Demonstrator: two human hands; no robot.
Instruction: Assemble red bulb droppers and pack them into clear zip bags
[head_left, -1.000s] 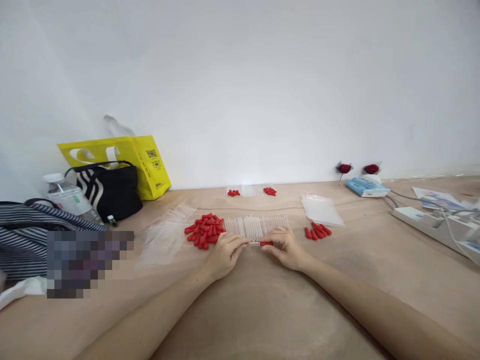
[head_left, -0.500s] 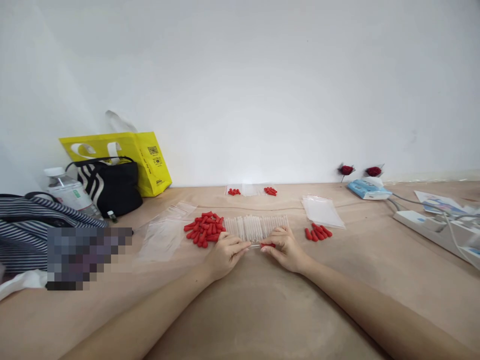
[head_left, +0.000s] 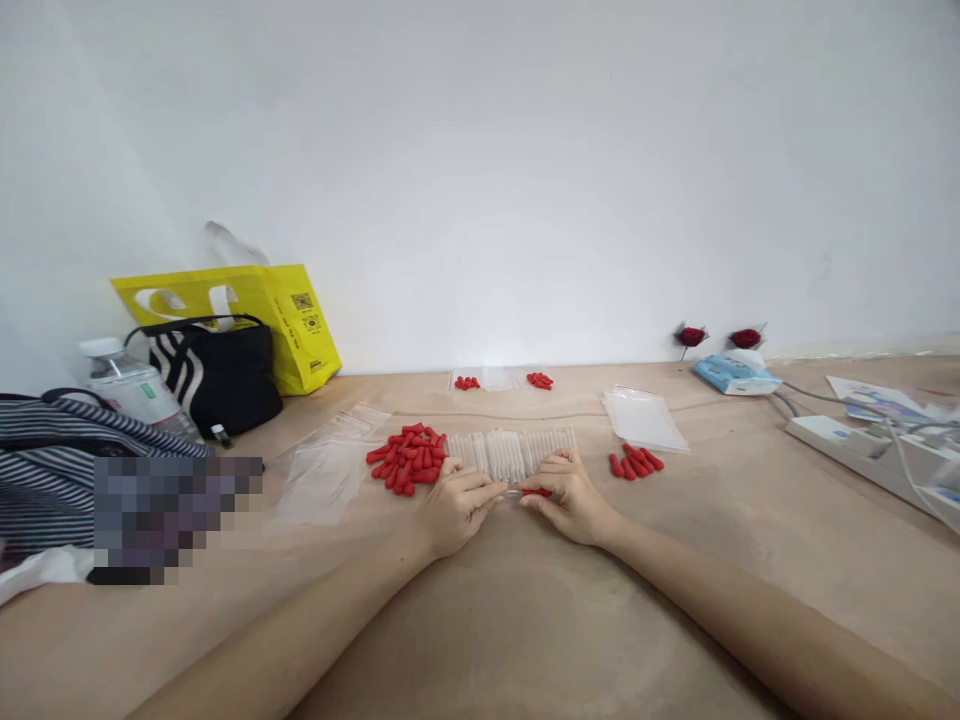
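Observation:
My left hand (head_left: 459, 507) pinches a thin clear tube (head_left: 513, 492) between thumb and fingers. Facing it, my right hand (head_left: 571, 502) is closed on a red rubber dropper bulb (head_left: 535, 491), whose end meets the tube in the short gap between the hands. Whether the tube sits inside the bulb I cannot tell. Just behind my fingers lies a row of similar clear tubes (head_left: 510, 455). A heap of red bulbs (head_left: 405, 460) is beside my left hand. To the right of my right hand, several more red bulbs (head_left: 635, 462) lie together.
Clear plastic bags lie at left (head_left: 322, 475) and right (head_left: 643, 418). By the wall, a clear bag (head_left: 499, 379) has red bulbs at both ends. A yellow bag (head_left: 300, 330), black pouch (head_left: 232, 380) and bottle (head_left: 135, 385) stand left; a power strip (head_left: 855, 450) lies right.
My left hand has slid slightly right along the tube, closer to my right hand, so less of the tube shows between them. My right hand stays nearly still, holding the bulb.

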